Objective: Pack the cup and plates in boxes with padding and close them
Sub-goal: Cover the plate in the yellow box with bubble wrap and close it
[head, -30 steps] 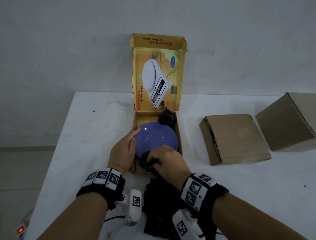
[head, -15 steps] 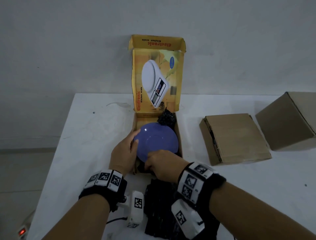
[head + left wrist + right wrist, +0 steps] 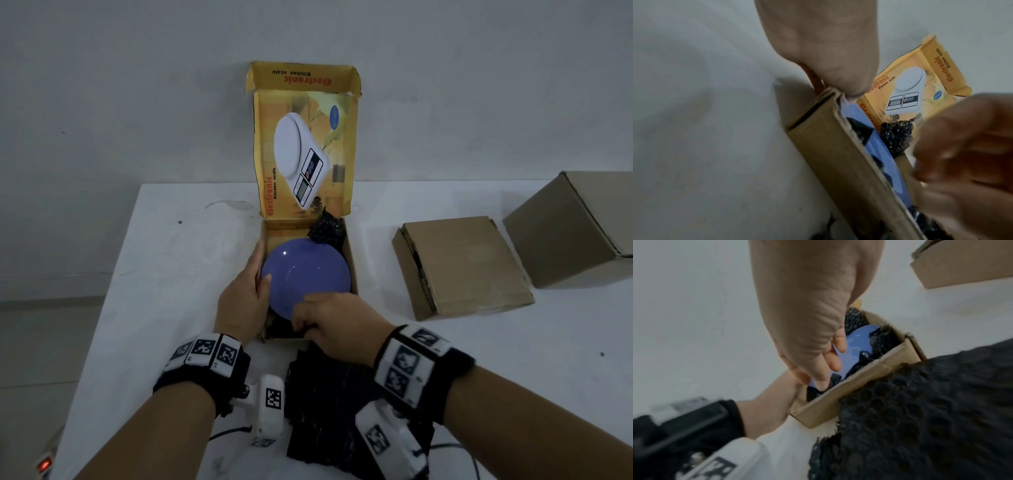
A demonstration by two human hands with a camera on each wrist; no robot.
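A round blue plate (image 3: 308, 274) lies inside the open yellow kitchen-scale box (image 3: 352, 260), whose lid stands upright. Black bubble wrap (image 3: 325, 228) sticks up behind the plate, and more of it shows around the plate's edge (image 3: 879, 340). My left hand (image 3: 258, 270) holds the box's left wall, with its fingers outside and its thumb (image 3: 849, 91) inside on the plate's rim. My right hand (image 3: 306, 322) reaches into the near left corner. Its fingers (image 3: 821, 382) point down and press on the black wrap there. The cup is not in view.
A loose sheet of black bubble wrap (image 3: 329, 404) lies on the white table (image 3: 171, 274) just in front of the box. A flat brown box (image 3: 462, 263) and a larger brown box (image 3: 575, 229) sit to the right. A power strip (image 3: 44, 464) is at the near left.
My right hand has moved from the plate's near rim, where it held a wad of black wrap, down into the box's near left corner. My left thumb has shifted along the plate's edge.
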